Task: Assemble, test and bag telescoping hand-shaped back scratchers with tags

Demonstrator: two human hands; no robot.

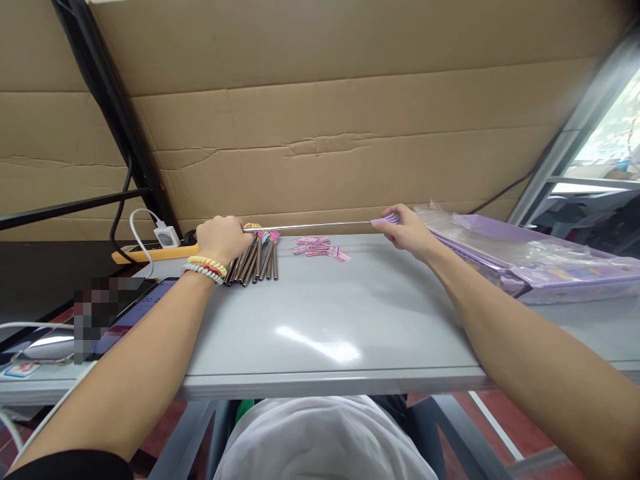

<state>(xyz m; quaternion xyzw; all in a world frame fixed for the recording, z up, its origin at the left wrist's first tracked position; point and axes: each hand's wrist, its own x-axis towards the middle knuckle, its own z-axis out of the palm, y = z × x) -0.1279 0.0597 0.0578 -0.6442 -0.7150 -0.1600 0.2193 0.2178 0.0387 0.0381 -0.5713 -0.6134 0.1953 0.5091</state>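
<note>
A thin silvery telescopic rod [320, 227] stretches level between my two hands above the back of the grey table. My left hand [223, 238] is closed round its left end, with braided bracelets on the wrist. At the other end, my right hand [404, 231] pinches the purple part [391, 219] of the rod. Beside and partly behind my left hand lies a bunch of dark metal rods [257, 261] with colourful hand-shaped tips. Small pink printed labels [317, 247] lie in a loose pile beneath the stretched rod.
To the right sits a purple box [565, 273] with clear plastic wrap. On the left are a yellow power strip [163, 253] with a white plug [167, 235], phones [130, 317] and white cables. Cardboard [310, 120] stands behind the table. The table's front edge [330, 383] runs near my lap.
</note>
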